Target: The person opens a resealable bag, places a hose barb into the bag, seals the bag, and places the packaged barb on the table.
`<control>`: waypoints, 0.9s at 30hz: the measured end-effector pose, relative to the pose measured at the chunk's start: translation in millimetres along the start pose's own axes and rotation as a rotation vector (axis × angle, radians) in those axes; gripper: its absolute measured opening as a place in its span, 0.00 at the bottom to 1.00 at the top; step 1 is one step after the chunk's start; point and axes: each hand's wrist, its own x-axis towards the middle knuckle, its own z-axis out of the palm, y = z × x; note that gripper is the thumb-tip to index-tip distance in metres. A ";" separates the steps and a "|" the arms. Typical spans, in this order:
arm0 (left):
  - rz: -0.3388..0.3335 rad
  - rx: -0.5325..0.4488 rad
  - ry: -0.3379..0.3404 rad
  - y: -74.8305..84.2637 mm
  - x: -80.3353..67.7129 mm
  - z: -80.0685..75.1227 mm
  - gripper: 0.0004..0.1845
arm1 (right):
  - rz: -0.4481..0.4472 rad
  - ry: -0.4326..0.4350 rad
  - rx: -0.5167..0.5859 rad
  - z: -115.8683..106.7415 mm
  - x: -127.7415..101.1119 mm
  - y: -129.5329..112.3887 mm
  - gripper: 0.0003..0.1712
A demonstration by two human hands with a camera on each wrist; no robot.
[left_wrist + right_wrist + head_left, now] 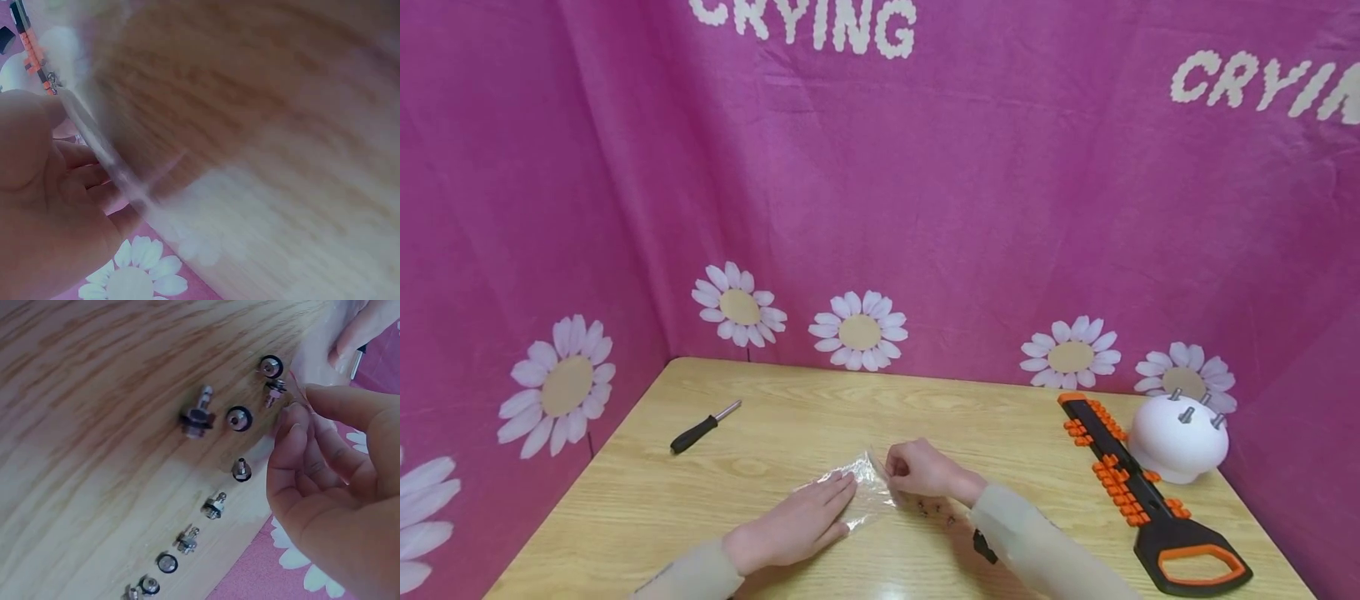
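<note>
Fingers (294, 434) of our right hand (925, 471) pinch the clear plastic bag's (861, 492) edge while our flat left hand (805, 521) pins it mid-table, where a tug could scatter the loose screws (219, 469) beside it.

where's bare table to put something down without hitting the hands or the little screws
The widest free patch is the table between the screwdriver and the orange-and-black tool rack, along the back edge. The front left corner, below the screwdriver, is also bare. It is crowded mid-front: left hand on the plastic bag, right hand, small screws.
</note>
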 end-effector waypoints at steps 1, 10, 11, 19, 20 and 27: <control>0.001 0.007 0.000 -0.7 0.4 -0.3 0.31 | 0.004 0.003 0.005 -0.3 -0.2 -0.2 0.03; 0.003 0.012 -0.019 -4.3 2.8 -0.3 0.31 | 0.043 0.071 0.004 1.7 2.4 -5.5 0.03; 0.001 0.003 -0.013 -5.0 2.9 0.2 0.31 | 0.051 0.069 0.009 1.6 2.2 -6.3 0.03; -0.044 -0.095 0.034 -4.1 6.1 -3.2 0.33 | 0.047 0.077 0.048 3.4 -3.6 -11.9 0.04; -0.043 -0.099 0.045 -4.1 7.6 -3.1 0.34 | 0.049 0.078 0.053 3.5 -4.3 -12.5 0.04; 0.008 -0.087 0.204 -3.1 25.9 -3.0 0.31 | 0.046 0.119 0.082 3.3 -7.9 -17.1 0.05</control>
